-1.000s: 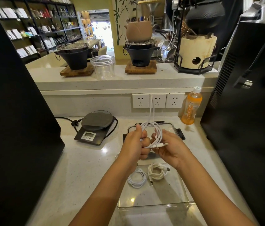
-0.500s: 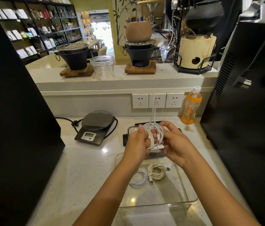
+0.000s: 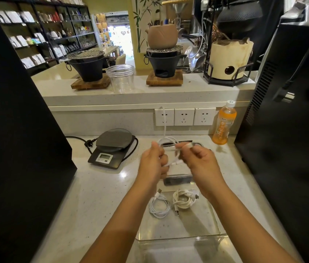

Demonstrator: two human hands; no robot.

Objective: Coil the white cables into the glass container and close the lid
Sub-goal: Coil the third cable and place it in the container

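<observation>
1. While two coiled cables already lie in the glass container (image 3: 180, 238) on the desk (image 3: 100, 196), one bright white coil (image 3: 159, 206) and one cream coil (image 3: 184, 200) beside it, I wind a third.
2. My left hand (image 3: 152, 164) fingers clamp the loops of the white cable (image 3: 170, 149); my right hand (image 3: 200, 161) fingers pinch its end.
3. A loose tail rises toward the wall sockets (image 3: 185, 117).
4. The lid (image 3: 178, 179), I judge, lies beyond the container, not yet fitted.
</observation>
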